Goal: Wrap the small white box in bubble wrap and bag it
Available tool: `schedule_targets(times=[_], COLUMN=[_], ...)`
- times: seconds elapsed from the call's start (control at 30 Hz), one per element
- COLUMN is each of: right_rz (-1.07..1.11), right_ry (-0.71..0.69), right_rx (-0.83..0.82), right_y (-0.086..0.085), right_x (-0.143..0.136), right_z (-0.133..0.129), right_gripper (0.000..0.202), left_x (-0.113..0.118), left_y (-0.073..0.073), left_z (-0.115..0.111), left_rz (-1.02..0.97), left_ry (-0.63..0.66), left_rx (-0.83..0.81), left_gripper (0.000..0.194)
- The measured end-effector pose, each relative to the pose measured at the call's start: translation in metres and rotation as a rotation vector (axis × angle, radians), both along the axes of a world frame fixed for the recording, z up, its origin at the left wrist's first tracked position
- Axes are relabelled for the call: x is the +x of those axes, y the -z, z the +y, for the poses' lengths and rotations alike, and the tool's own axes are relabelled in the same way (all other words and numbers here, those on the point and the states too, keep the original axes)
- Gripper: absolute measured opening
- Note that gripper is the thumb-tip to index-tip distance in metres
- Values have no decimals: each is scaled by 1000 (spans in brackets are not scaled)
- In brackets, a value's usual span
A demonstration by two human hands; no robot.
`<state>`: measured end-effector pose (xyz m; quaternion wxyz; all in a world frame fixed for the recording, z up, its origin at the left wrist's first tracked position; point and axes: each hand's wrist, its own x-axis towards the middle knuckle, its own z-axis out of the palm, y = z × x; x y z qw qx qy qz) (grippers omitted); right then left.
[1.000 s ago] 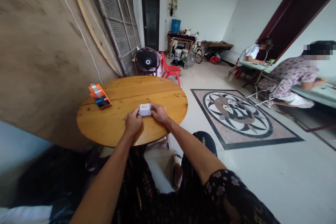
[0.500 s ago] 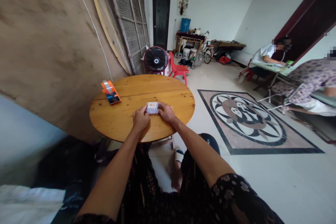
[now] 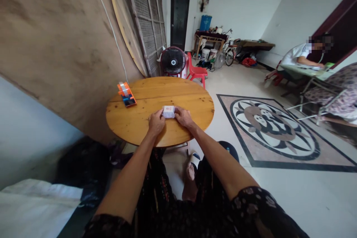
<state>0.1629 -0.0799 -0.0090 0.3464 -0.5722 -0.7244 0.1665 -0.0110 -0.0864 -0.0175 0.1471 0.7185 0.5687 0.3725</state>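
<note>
A small white packet [image 3: 169,112] with a reddish mark on its top is held near the front of the round wooden table [image 3: 145,89]. My left hand [image 3: 156,121] grips its left end, fingers closed against it. At the opposite end, my right hand [image 3: 183,116] has its fingers bent around the packet's side. Whether the packet rests on the tabletop or is slightly lifted, I cannot tell. An orange and dark blue object [image 3: 127,95] with a clear, shiny band, like a tape dispenser, lies on the table's left part.
Behind the table stand a black fan [image 3: 173,61] and a red plastic chair [image 3: 197,70]. A brown board [image 3: 55,26] leans along the left. Two people sit at a folding table [image 3: 306,70] on the right. A dark bag [image 3: 83,167] lies at lower left.
The view has turned a little left, so everything appears shifted to the right. Both hands keep hold of the white packet in about the same spot on the table.
</note>
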Motion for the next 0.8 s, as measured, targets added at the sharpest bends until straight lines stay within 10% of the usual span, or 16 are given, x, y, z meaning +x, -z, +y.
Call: schedule_targets(times=[0.8], right_rz=[75], right_ry=[-52], right_rx=[-21], right_y=[1], right_x=[0], right_z=[3], right_gripper=[45], left_x=[-2], left_y=[1], left_z=[1], left_rz=[-3], left_ry=[-15], left_rx=[36], left_gripper=[49])
